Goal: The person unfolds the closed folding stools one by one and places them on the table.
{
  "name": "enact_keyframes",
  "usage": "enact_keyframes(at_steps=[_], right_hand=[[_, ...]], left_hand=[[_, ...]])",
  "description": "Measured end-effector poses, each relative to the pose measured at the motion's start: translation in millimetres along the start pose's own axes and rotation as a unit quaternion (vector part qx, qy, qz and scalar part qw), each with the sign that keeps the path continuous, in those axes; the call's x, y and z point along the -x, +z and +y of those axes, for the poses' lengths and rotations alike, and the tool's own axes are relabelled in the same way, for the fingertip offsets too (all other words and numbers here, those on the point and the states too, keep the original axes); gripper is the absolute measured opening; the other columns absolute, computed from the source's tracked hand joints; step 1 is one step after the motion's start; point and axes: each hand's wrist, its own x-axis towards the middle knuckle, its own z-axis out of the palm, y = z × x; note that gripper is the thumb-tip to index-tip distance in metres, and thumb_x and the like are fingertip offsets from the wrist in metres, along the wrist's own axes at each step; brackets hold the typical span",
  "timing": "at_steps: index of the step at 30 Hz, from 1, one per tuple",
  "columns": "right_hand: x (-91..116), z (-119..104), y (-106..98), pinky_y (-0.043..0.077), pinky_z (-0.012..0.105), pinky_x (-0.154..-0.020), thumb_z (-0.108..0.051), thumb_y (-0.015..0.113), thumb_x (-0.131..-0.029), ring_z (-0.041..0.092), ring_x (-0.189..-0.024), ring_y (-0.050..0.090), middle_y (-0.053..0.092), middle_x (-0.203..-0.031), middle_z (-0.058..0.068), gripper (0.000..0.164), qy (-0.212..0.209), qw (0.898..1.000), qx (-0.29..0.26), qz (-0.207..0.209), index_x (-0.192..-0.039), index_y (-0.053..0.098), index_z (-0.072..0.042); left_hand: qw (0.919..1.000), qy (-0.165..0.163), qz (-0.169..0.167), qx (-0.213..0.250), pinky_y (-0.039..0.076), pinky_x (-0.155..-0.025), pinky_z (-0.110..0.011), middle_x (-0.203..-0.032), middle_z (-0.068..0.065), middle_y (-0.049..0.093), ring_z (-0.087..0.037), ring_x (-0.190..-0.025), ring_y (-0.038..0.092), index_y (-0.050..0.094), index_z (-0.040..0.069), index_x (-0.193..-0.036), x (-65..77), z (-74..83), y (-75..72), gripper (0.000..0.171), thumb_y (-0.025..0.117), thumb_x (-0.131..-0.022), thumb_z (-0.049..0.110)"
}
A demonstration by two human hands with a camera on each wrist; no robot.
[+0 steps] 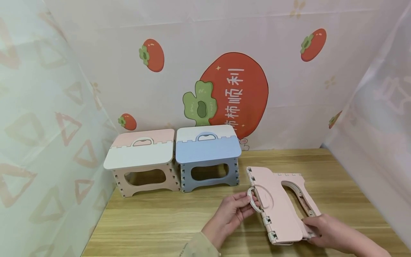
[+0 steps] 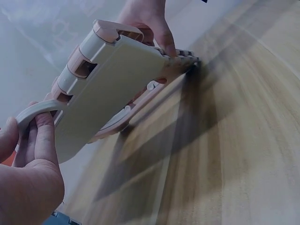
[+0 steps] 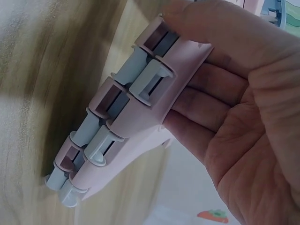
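Observation:
A pink and white folding stool (image 1: 279, 210) is tilted over the wooden table at the right, its top folded and its legs pressed nearly flat beside it. My left hand (image 1: 232, 213) holds the white carrying handle (image 1: 253, 200), with fingers through the loop and the thumb on its outer side. At the lower right, my right hand (image 1: 330, 230) grips the leg end of the stool, thumb on one face and fingers behind. In the right wrist view, white and pink hinge knuckles (image 3: 108, 112) run along the held edge. The left wrist view shows the stool's pale underside (image 2: 112, 79).
Two unfolded stools stand side by side at the back left: one pink and white (image 1: 141, 153), one blue and white (image 1: 208, 150). Behind the wooden table (image 1: 154, 221) hangs a cloth backdrop (image 1: 276, 35) printed with red persimmons. Pale cloth also flanks both sides.

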Motion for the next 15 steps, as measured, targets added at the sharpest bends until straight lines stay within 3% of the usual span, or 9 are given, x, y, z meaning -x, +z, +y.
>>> enact_keyframes(at_steps=[9, 15], right_hand=[[-3.7, -1.4, -1.1, 0.031, 0.005, -0.052, -0.006, 0.085, -0.068, -0.011, -0.069, 0.042, 0.051, -0.081, -0.027, 0.04, -0.03, 0.999, 0.019, 0.029, -0.097, 0.062, -0.019], [-7.0, -4.1, -5.8, 0.033, 0.008, -0.054, -0.014, 0.087, -0.075, -0.01, -0.073, 0.046, 0.059, -0.084, -0.023, 0.035, -0.003, 1.0, 0.012, 0.012, -0.104, 0.067, -0.012]], left_hand=[[0.9995, 0.002, -0.031, -0.01, 0.061, -0.09, -0.034, -0.095, -0.009, 0.075, -0.019, -0.09, 0.075, 0.067, -0.005, -0.11, -1.0, 18.7, 12.7, 0.014, 0.06, -0.099, 0.0], [0.9987, 0.012, -0.045, -0.02, 0.06, -0.091, -0.034, -0.093, -0.009, 0.076, -0.018, -0.09, 0.075, 0.068, -0.005, -0.109, -2.3, 30.6, 19.3, 0.013, 0.061, -0.099, 0.0]])
